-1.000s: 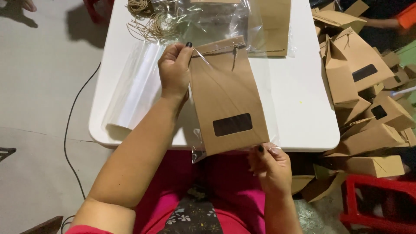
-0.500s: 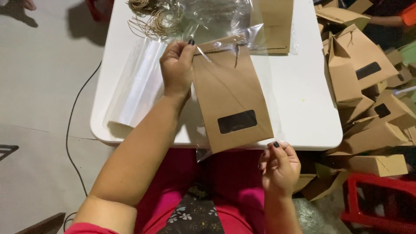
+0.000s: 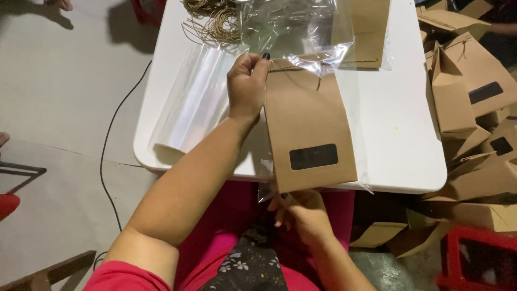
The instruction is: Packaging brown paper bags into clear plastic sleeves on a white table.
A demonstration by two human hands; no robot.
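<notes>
- Right hand (image 3: 302, 214): fingertips hidden under bag (image 3: 309, 132).
- Twine (image 3: 212, 20): cut by top edge.
- Stool (image 3: 476, 258): cut by the corner.

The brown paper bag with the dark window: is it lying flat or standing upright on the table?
Lying flat. The paper bag rests face up on the white table, its lower edge overhanging the rim, its top corner pinched by the left hand.

This looks like a small packing workplace, perhaps run from a home. A white table (image 3: 409, 124) carries clear plastic sleeves (image 3: 196, 99) and twine (image 3: 212, 21) along its far edge, and finished brown paper bags (image 3: 474, 108) lie heaped beyond its right edge on a bare floor (image 3: 59, 108).
</notes>
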